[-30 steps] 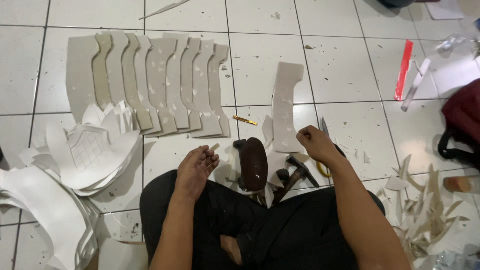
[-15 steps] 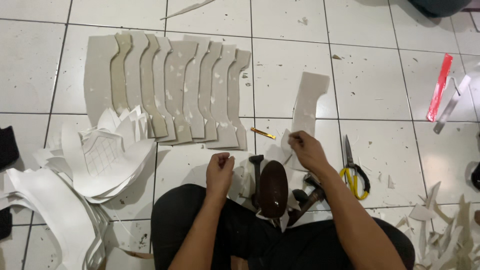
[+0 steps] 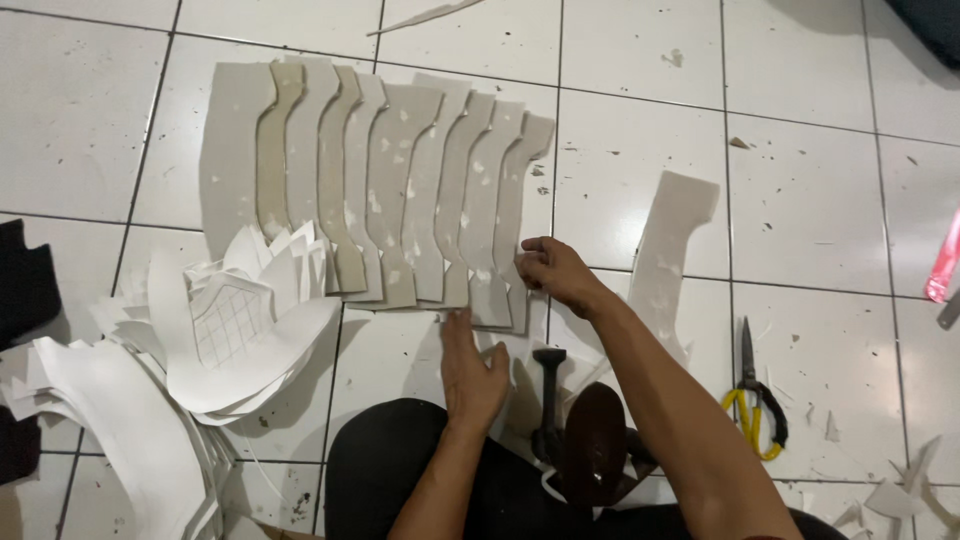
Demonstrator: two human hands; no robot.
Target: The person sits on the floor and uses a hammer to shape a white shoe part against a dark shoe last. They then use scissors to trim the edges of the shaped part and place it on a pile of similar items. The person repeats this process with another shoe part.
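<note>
Person sits on white tile floor (image 3: 640, 130), head view looks down at both hands. Row of cut grey card pieces (image 3: 400, 190) lies fanned and overlapping on the tiles, upper middle, curved edges all facing the same way.

Right hand (image 3: 555, 272) is at the lower right end of the row, fingers curled and pinching the bottom edge of the last piece (image 3: 515, 215). Grasp looks light, fingertips only.

Left hand (image 3: 470, 365) lies flat and open on the floor just below the row, palm down, fingertips touching or just under the bottom edge of the end pieces; holds nothing.

One more cut piece (image 3: 668, 250) lies alone on the tiles to the right of the right forearm, apart from the row.

Pile of white paper offcuts (image 3: 200, 340) sits left of the left hand, overlapping the row's lower left corner. Dark shoe last (image 3: 593, 455) and a hammer (image 3: 548, 400) lie between the forearms near the lap. Yellow-handled scissors (image 3: 755, 405) lie on the floor at right, blades closed. Pink tool (image 3: 945, 260) at far right edge, partly cut off. More small paper scraps (image 3: 900, 495) bottom right.
</note>
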